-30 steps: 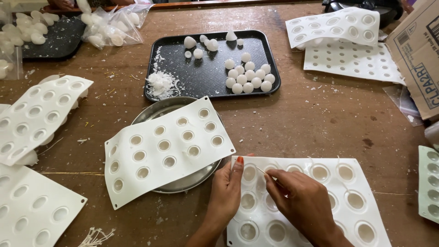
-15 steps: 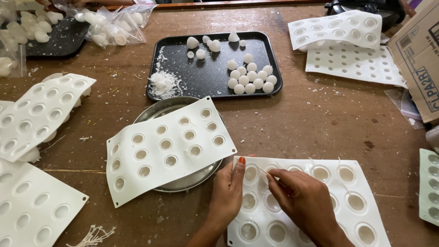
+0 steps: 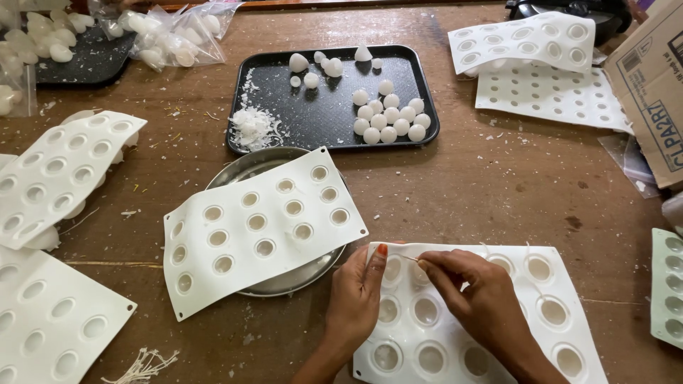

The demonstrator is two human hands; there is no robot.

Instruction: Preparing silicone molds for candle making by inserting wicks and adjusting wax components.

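Lying nearest on the wooden table (image 3: 498,192): a white mould (image 3: 498,313) with round cavities, under both hands. Pressing down on its left edge with the left hand (image 3: 353,302), fingers together, thumb up along the top-left corner. Pinching a thin wick (image 3: 407,257) between thumb and forefinger of the right hand (image 3: 478,299), just over a cavity in the top row (other thin wicks standing up from cavities to the right). Sitting just left of the hands: a second mould (image 3: 260,229), tilted, resting across a steel plate (image 3: 249,167). Lying at the bottom edge: loose wicks (image 3: 146,366). Further left, more moulds (image 3: 60,174) overlapping. Beyond the plate, a black tray (image 3: 320,107) holding white wax balls (image 3: 388,117) and a heap of shavings (image 3: 252,129). Far right, two more moulds (image 3: 530,43) and a cardboard box (image 3: 651,85); far left, bags (image 3: 167,35) of wax pieces
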